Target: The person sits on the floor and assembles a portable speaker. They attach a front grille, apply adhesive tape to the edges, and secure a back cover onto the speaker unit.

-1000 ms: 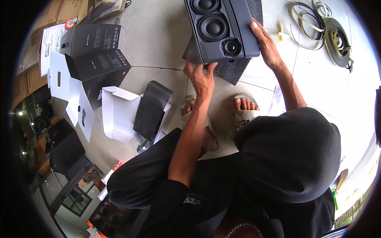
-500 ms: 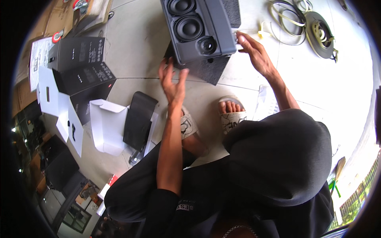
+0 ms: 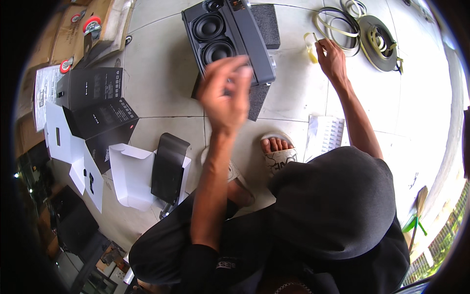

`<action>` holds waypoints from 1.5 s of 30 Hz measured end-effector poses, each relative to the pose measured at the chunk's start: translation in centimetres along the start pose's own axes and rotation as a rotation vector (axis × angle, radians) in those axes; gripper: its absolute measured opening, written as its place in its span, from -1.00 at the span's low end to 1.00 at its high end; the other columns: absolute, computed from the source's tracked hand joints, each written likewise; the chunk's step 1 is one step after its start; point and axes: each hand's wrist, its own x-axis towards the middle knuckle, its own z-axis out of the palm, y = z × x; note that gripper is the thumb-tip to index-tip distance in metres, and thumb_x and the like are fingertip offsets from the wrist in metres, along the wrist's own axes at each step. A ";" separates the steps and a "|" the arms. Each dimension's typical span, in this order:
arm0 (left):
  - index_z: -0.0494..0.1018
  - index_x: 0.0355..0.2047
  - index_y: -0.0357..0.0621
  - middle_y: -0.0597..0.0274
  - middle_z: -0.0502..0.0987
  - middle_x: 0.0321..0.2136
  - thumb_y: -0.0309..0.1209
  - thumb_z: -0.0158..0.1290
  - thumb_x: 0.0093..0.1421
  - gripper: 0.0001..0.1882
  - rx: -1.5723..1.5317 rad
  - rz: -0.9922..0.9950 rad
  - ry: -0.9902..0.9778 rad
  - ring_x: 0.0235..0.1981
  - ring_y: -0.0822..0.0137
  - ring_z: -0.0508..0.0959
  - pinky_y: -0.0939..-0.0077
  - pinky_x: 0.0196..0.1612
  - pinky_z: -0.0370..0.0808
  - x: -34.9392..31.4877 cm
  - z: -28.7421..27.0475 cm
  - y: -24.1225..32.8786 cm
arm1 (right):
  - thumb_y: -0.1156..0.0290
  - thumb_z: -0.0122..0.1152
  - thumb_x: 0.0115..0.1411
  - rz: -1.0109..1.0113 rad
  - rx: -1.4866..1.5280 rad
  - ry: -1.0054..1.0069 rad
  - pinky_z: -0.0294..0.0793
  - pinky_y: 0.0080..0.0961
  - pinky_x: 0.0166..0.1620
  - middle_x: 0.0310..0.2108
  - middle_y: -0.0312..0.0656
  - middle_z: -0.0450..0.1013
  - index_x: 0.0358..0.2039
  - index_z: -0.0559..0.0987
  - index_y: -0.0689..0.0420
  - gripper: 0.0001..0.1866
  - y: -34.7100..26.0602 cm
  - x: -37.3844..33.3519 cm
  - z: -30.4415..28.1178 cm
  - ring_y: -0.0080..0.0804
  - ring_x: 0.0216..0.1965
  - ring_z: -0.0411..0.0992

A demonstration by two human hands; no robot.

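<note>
Right up close, the black-clad knee (image 3: 335, 206) fills the foreground, and just past it a foot pokes out in a pale, patterned sandal (image 3: 280, 158). Off to the left, a slim dark slab (image 3: 169, 169) rests against an open white box (image 3: 128, 171), with the black carton (image 3: 100, 117) just beyond, flaps spread wide.

On the right, a shiny printed sheet (image 3: 325, 134) lies flat on the tiled floor (image 3: 161, 73), beside the forearm.

Now the hands! The left hand (image 3: 226, 95) is a blur in front of the speaker's lower end, fingers loosely bent, thumb apart, nothing seen in its grasp; whether it touches the casing, I can't tell. The right hand (image 3: 333, 61) is well clear of it, thumb and fingertips pinched on a small yellow piece (image 3: 312, 53), too smeared to make out.

And there's the speaker (image 3: 220, 32), dark grey, round cones facing up, lying tilted across grey foam blocks (image 3: 267, 24) on the floor, a silvery knob (image 3: 273, 61) at its side.

Farther out on the right, loose coils of strap (image 3: 338, 24) sit next to a dark reel (image 3: 378, 44); far left, red-wheeled casters (image 3: 91, 23) show against brown cardboard (image 3: 51, 41).
</note>
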 end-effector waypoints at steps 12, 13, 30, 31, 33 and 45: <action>0.47 0.02 -0.27 0.02 0.55 -0.37 -0.57 0.00 0.25 -0.69 0.118 -0.049 -0.162 -0.46 0.16 0.57 0.37 -0.38 0.51 -4.1 5.2 0.4 | 0.34 0.12 0.28 0.393 1.206 -0.663 0.15 -0.66 -0.32 -0.42 -0.44 0.33 -0.20 0.51 0.18 -0.82 -12.9 -7.4 -6.7 -0.68 -0.42 0.13; 0.47 0.02 -0.27 0.04 0.54 -0.39 -0.60 -0.02 0.26 -0.69 0.130 -0.057 -0.157 -0.45 0.16 0.56 0.36 -0.37 0.50 -4.4 5.1 0.4 | 0.34 0.13 0.29 0.410 1.202 -0.671 0.14 -0.66 -0.34 -0.42 -0.44 0.34 -0.21 0.52 0.17 -0.82 -13.0 -7.4 -6.7 -0.68 -0.43 0.12; 0.47 -0.05 -0.19 -0.12 0.58 -0.40 -0.59 0.04 0.18 -0.70 -0.054 -0.350 -0.348 -0.38 -0.07 0.61 0.19 -0.34 0.52 -10.5 3.5 -3.6 | 0.37 0.26 0.21 0.087 1.200 -0.765 0.30 -0.32 0.10 -0.21 -0.19 0.44 -0.37 0.61 0.23 -0.83 -14.5 -9.3 -4.1 -0.39 0.00 0.34; 0.48 -0.08 -0.20 -0.12 0.58 -0.41 -0.58 0.04 0.18 -0.72 -0.062 -0.390 -0.353 -0.38 -0.07 0.61 0.19 -0.35 0.52 -10.7 3.1 -4.0 | 0.37 0.26 0.21 0.074 1.185 -0.793 0.29 -0.31 0.11 -0.21 -0.17 0.46 -0.38 0.60 0.23 -0.83 -14.6 -9.4 -3.7 -0.37 0.00 0.35; 0.52 -0.21 -0.23 -0.09 0.60 -0.41 -0.48 0.13 0.15 -0.81 -0.057 -0.419 -0.443 -0.40 0.01 0.64 0.23 -0.35 0.54 -10.3 1.8 -5.0 | 0.38 0.29 0.17 -0.169 0.849 -0.665 0.31 -0.33 -0.01 -0.39 -0.23 0.52 -0.41 0.59 0.21 -0.84 -15.2 -8.8 -2.7 -0.35 -0.27 0.45; 0.51 -0.07 -0.22 0.15 0.60 -0.15 -0.38 0.40 -0.07 -0.46 0.244 -0.521 -0.257 -0.29 0.36 0.59 0.49 -0.31 0.58 -2.9 -9.5 -5.6 | 0.34 0.24 0.19 -0.415 0.314 -0.419 0.53 -0.29 -0.36 -0.40 -0.24 0.51 -0.33 0.65 0.09 -0.87 -19.7 -7.0 -0.3 -0.15 -0.43 0.53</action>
